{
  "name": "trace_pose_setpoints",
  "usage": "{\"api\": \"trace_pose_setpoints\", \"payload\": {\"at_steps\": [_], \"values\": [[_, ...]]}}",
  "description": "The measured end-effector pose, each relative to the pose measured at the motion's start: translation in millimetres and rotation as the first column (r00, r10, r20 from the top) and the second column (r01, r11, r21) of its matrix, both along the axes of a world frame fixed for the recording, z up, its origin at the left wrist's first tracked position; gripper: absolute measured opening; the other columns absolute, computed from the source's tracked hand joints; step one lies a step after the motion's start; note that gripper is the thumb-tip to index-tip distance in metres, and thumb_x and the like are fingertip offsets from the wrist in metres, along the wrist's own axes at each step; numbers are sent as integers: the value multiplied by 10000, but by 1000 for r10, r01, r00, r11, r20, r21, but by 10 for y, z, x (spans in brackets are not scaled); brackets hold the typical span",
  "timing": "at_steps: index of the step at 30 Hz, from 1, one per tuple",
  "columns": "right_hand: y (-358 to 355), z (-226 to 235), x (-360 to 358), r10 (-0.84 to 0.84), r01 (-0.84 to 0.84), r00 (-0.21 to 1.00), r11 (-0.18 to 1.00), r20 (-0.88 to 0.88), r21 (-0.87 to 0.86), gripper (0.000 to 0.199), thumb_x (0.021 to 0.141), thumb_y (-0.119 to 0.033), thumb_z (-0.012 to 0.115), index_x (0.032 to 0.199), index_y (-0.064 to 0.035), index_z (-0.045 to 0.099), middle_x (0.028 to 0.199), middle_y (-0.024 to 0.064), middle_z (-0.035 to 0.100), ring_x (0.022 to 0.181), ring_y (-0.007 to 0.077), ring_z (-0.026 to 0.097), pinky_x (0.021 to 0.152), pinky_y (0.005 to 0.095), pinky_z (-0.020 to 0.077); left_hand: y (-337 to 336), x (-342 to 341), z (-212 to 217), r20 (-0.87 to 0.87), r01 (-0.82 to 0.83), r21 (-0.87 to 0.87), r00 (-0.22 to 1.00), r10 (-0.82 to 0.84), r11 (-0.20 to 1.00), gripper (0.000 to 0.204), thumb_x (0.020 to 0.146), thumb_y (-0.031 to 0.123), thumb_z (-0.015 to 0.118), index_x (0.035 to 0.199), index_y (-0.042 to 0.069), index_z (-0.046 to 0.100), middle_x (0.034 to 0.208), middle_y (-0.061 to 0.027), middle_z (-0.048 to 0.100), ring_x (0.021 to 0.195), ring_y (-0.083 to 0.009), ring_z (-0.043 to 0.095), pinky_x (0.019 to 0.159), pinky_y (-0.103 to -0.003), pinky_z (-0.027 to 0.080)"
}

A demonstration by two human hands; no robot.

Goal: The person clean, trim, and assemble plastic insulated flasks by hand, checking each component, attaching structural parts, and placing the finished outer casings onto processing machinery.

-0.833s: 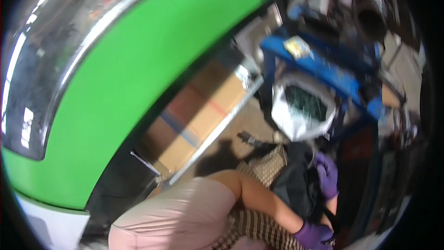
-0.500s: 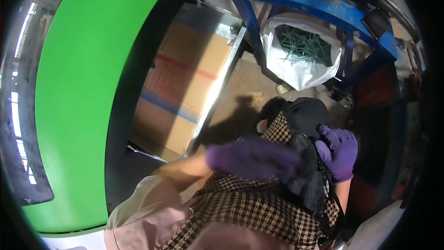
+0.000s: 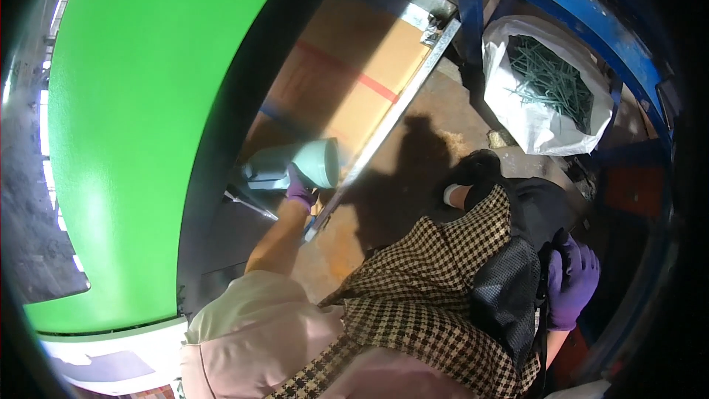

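My left hand (image 3: pixel 299 188), in a purple glove, reaches out to the left and grips the side of a pale teal, tub-like plastic container (image 3: pixel 319 162). The container lies tilted above a cardboard surface; its far end is blurred, so its exact kind is unclear. My right hand (image 3: pixel 574 281), also gloved in purple, rests at my right side next to a black mesh bag (image 3: pixel 508 288). Its fingers are loosely bent and the thumb stands apart, with nothing seen held in them. A checked apron (image 3: pixel 421 273) covers my lap.
A big green machine panel (image 3: pixel 140 125) with a black edge fills the left. A metal rail (image 3: pixel 391 122) borders the cardboard (image 3: pixel 369 55). At the back right, a white sack (image 3: pixel 502 96) of thin dark green pieces (image 3: pixel 550 77) stands by a blue bench (image 3: pixel 620 22).
My left hand has moved from across my lap out to the left and taken hold of the teal container. My right hand stays beside the bag. The view has shifted to the left.
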State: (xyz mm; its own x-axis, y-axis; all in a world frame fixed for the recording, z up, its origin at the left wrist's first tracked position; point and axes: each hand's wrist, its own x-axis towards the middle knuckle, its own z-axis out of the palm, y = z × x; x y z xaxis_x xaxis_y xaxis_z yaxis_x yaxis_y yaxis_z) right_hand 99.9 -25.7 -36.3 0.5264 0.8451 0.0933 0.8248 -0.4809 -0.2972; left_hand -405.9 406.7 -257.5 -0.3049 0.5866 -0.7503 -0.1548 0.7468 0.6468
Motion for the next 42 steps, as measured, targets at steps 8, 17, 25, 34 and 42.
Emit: {"api": "trace_pose_setpoints", "payload": {"at_steps": [8, 17, 25, 34, 42], "values": [[35, 69, 40, 59, -56, 997, 997, -57, 52, 235, 899, -215, 662, 1049, -36, 689, 995, 137, 672, 926, 347, 618, 852, 429, 477, 70, -116, 79, -131, -239, 122, 958, 254, 963, 687, 858, 619, 568, 1377, 169, 550, 1397, -55, 547, 1270, -293, 512, 965, -478, 477], [400, 131, -393, 274, -130, 709, 957, -650, 261, 247, 812, -223, 811, 978, -53, 744, 919, 139, 748, 787, 332, 722, 729, 373, 582, 222, 1026, 607, 676, -275, 157, 730, 100, 948, 430, 968, 395, 500, 1246, 105, 651, 1250, -101, 683, 1111, -286, 667, 955, -468, 543], [770, 293, -844, 535, -518, 622, 829, -572, 211, 219, 858, -339, 742, 887, -124, 774, 848, 94, 735, 751, 298, 706, 664, 384, 566, -367, 2729, 1207, 781, 288, 245, 507, -365, 926, 405, 964, 341, 529, 1251, 79, 647, 1238, -107, 686, 1102, -282, 670, 944, -446, 548], [420, 147, -654, 394, -216, 468, 919, -791, 330, 207, 855, -234, 773, 930, -42, 771, 897, 140, 744, 792, 262, 732, 716, 323, 572, -753, 3281, 1779, 666, 502, 418, 398, -631, 757, 383, 960, 280, 563, 1256, 51, 642, 1224, -114, 690, 1092, -278, 674, 932, -421, 552], [-38, 165, -781, 537, -212, 474, 839, -698, 501, 206, 888, -138, 763, 1044, -4, 759, 988, 124, 748, 878, 180, 698, 796, 301, 552, -1316, 3158, 2171, 495, 564, 572, 342, -799, 596, 367, 957, 226, 592, 1261, 26, 638, 1212, -120, 694, 1083, -274, 677, 922, -400, 557]]}}
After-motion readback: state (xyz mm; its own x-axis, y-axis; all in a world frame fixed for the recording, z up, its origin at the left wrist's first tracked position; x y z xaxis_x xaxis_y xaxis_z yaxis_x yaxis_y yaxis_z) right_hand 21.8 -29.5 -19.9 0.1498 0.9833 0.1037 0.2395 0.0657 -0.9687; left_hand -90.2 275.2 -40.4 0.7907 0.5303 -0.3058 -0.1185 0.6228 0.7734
